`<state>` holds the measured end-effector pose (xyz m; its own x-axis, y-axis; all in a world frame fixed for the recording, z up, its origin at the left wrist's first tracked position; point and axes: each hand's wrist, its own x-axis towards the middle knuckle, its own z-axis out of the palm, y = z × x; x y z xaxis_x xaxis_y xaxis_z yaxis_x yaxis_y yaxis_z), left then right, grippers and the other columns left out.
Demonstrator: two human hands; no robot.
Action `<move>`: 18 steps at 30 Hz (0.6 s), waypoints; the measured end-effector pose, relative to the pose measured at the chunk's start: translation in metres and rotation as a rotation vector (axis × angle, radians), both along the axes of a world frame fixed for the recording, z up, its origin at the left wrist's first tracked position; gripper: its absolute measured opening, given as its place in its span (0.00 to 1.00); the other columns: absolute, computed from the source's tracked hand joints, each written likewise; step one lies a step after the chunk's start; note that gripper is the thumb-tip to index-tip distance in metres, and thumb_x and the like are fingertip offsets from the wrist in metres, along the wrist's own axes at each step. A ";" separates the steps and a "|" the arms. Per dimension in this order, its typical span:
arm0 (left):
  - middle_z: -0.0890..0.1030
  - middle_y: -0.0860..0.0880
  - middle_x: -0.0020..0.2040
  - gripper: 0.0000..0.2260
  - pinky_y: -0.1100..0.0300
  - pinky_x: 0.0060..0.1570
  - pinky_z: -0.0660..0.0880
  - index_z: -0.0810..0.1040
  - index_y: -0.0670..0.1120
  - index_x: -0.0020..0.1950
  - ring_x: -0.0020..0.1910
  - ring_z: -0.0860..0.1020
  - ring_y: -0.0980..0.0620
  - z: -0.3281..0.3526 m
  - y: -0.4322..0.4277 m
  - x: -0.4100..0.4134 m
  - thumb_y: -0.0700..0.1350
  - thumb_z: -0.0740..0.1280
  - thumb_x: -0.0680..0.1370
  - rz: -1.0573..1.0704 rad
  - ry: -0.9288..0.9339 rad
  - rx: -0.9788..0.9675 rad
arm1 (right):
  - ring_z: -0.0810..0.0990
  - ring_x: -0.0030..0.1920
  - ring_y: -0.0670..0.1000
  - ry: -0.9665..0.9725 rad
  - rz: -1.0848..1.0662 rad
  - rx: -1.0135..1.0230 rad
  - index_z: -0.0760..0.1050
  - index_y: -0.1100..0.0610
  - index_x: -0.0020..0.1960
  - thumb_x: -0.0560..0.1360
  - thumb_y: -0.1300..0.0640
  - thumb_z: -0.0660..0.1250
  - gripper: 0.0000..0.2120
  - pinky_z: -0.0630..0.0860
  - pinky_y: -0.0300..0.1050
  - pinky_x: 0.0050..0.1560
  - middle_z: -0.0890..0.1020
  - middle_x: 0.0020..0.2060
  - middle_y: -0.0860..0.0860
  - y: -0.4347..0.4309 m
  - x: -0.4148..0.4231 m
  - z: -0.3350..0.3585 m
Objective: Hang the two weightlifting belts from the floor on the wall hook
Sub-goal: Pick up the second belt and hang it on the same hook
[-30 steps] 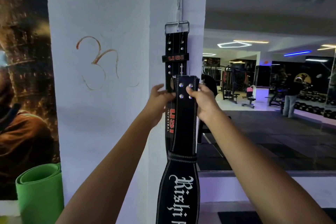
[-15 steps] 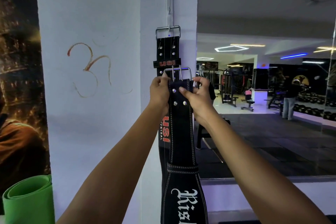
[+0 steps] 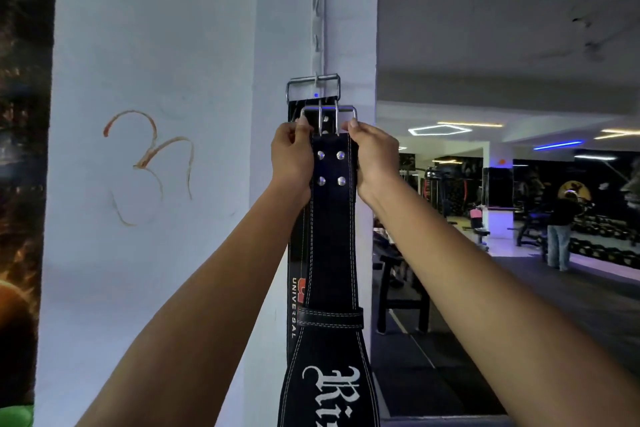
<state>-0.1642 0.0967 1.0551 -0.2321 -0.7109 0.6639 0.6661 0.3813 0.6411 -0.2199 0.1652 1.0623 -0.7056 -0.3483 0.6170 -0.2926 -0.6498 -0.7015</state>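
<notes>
A black belt with red USI lettering [image 3: 294, 274] hangs flat on the white pillar, its steel buckle [image 3: 312, 85] caught on the lowest prong of a white hook rail [image 3: 319, 17]. In front of it I hold a second black belt with white gothic lettering [image 3: 334, 236] upright. My left hand [image 3: 291, 156] grips its left edge and my right hand [image 3: 372, 159] its right edge, both just below its steel buckle [image 3: 328, 114]. That buckle sits a little below the hung buckle and overlaps the first belt's top.
The white pillar [image 3: 156, 253] carries an orange scrawl. A poster covers the wall at far left, with a green rolled mat [image 3: 17, 416] at the bottom corner. To the right a large mirror [image 3: 519, 184] reflects gym machines and a standing person.
Both hands have raised the second belt up the pillar. Its buckle has gone from mid-height on the hung belt to just under the hung buckle. My view has tilted upward.
</notes>
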 end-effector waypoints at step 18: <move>0.70 0.49 0.32 0.16 0.60 0.33 0.72 0.66 0.45 0.33 0.36 0.73 0.47 0.199 -0.124 -0.081 0.46 0.59 0.80 0.033 -0.022 -0.173 | 0.72 0.25 0.52 0.030 -0.229 -0.142 0.69 0.58 0.32 0.71 0.62 0.67 0.11 0.69 0.36 0.23 0.75 0.32 0.54 -0.119 -0.071 0.182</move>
